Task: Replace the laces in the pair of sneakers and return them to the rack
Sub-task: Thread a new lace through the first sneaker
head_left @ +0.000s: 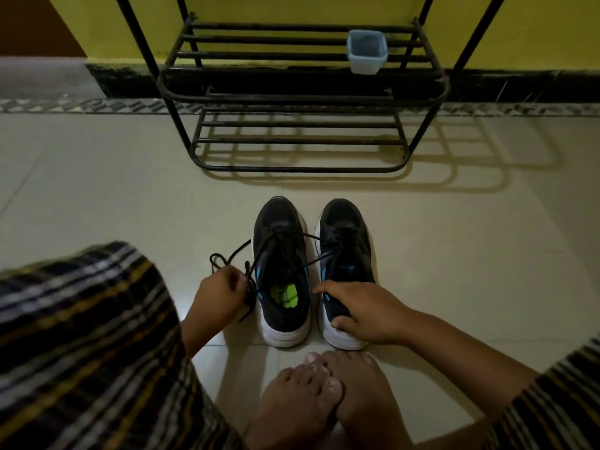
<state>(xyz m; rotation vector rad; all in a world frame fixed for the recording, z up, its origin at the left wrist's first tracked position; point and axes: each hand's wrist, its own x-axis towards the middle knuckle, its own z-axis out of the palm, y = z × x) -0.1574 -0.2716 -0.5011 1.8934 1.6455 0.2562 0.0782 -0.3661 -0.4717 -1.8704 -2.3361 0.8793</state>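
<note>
- Pair of dark sneakers on pale floor tile, in front of the black metal rack (305,99), toes toward it, heels toward the person.
- Left sneaker (281,271): black upper, white sole, blue trim, lime-green insole showing (collar open); its black lace (233,254) is loosened and trails off to the left of the shoe.
- Right sneaker (344,251): same colours, blue logo on tongue, laces loosened.
- Left hand (220,295): beside the left sneaker's heel, fingers curled, pinching the lace.
- Right hand (360,315): draped over the right sneaker's collar, thumb against the white heel, gripping it.
- Clear plastic container (367,51) sits on the rack's upper shelf, right side.
- Bare feet (324,394) just behind the sneakers' heels.
</note>
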